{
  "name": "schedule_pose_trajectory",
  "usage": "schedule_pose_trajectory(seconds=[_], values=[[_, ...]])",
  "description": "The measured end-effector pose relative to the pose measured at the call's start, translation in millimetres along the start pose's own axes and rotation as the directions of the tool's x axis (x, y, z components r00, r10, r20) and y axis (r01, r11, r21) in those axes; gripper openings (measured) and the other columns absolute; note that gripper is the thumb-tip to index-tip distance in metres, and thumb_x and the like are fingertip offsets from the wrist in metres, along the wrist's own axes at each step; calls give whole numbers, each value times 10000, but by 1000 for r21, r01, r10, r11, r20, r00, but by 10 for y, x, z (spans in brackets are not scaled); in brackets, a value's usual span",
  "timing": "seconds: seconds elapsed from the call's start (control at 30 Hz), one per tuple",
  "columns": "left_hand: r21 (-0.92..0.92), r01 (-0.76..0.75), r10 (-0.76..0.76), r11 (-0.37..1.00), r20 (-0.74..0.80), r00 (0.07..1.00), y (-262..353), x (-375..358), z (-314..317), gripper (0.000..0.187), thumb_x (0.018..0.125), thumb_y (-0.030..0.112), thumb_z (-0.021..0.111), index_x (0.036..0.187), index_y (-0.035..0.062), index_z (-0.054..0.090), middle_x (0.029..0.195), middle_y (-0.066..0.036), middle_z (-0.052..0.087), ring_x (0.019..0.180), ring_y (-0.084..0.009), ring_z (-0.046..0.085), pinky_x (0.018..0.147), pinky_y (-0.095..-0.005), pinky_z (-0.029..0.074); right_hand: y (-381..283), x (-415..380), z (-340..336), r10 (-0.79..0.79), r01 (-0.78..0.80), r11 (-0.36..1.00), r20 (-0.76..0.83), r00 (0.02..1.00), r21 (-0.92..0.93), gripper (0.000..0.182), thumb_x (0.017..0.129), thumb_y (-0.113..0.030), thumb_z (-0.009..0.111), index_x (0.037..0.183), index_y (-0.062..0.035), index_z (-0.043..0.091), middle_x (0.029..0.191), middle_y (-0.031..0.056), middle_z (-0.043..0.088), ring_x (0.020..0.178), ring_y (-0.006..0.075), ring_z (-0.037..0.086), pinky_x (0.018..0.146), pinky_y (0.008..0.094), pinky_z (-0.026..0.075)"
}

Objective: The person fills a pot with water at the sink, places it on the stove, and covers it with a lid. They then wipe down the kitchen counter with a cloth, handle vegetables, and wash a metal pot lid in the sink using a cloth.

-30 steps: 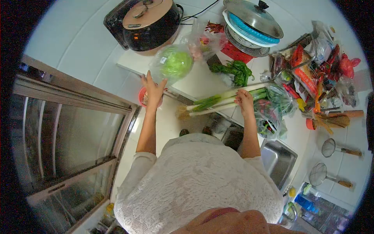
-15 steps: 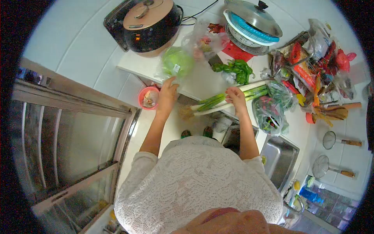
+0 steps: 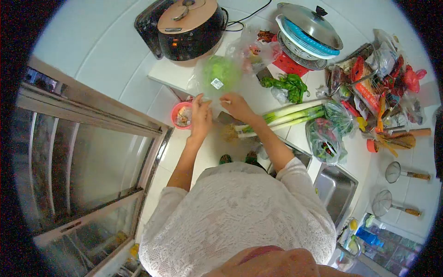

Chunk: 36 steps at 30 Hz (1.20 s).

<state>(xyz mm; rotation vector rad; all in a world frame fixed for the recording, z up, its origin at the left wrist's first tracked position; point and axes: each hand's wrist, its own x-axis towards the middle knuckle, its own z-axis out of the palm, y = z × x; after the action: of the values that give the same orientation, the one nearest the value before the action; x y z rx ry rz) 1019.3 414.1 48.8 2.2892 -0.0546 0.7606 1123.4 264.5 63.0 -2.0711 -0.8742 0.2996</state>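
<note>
A round green cabbage (image 3: 221, 69) in a clear plastic bag (image 3: 196, 82) with a white label lies at the counter's front edge. My left hand (image 3: 201, 119) is at the bag's near left end, its fingers bent together on the thin plastic. My right hand (image 3: 238, 108) is closed in a pinch just to the right, at the bag's near edge; the plastic between its fingertips is hard to see. Below my right forearm lie several leeks (image 3: 295, 115), their roots jutting past the counter edge.
A rice cooker (image 3: 191, 34) stands at the back left. Green peppers (image 3: 290, 87), a lidded stack of baskets (image 3: 309, 34) and bagged vegetables (image 3: 325, 143) sit rightward, near the sink (image 3: 334, 189). A pink bin (image 3: 181, 115) is on the floor left.
My right hand has moved left from above the leeks to the cabbage bag, beside my left hand. The left hand stays at the bag. The whole view has shifted slightly.
</note>
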Motion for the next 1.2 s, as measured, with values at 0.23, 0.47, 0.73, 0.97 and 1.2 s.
schedule_pose_trajectory(seconds=[0.23, 0.47, 0.73, 0.97, 1.2], values=[[-37, 257, -259, 966, -200, 945, -29, -46, -107, 441, 758, -16, 583, 1176, -13, 439, 1287, -240, 277, 1138, -389, 367, 936, -429, 347, 273, -259, -139, 153, -131, 974, -109, 982, 184, 235, 797, -196, 571, 931, -9, 620, 889, 155, 623, 876, 328, 582, 846, 390, 434], [78, 300, -274, 951, -240, 931, 93, 110, -2, 480, 802, 78, 569, 1241, -14, 398, 1326, -261, 216, 1164, -378, 359, 940, -401, 361, 1075, -122, -852, -17, -133, 934, -415, 910, -331, 271, 726, -124, 604, 968, -2, 602, 971, 175, 605, 939, 343, 552, 839, 407, 428], [86, 170, -145, 982, -241, 960, 566, 488, 354, 538, 714, 11, 609, 1215, -3, 412, 1301, -247, 259, 1174, -388, 316, 997, -445, 244, 1737, -325, -1210, -47, -216, 863, -499, 866, -457, 403, 702, -158, 627, 1070, -34, 519, 1094, 210, 515, 1013, 376, 483, 852, 482, 390], [38, -51, 47, 998, 119, 992, 1075, 766, 1096, 608, 664, 46, 651, 1224, 46, 415, 1316, -256, 260, 1221, -429, 260, 1034, -516, 179, 2100, -548, -1776, -57, -577, 593, -744, 666, -562, 589, 632, -290, 714, 1109, -35, 482, 1145, 214, 439, 1071, 401, 423, 850, 492, 386], [-139, -234, 240, 962, 30, 970, 1528, 1522, 1646, 618, 648, 20, 656, 1213, 20, 404, 1301, -260, 261, 1215, -439, 253, 1019, -494, 217, 2186, -628, -2009, 414, -731, 581, -643, 644, -359, 735, 565, -349, 779, 1135, -18, 454, 1023, 185, 498, 960, 351, 493, 812, 418, 432]])
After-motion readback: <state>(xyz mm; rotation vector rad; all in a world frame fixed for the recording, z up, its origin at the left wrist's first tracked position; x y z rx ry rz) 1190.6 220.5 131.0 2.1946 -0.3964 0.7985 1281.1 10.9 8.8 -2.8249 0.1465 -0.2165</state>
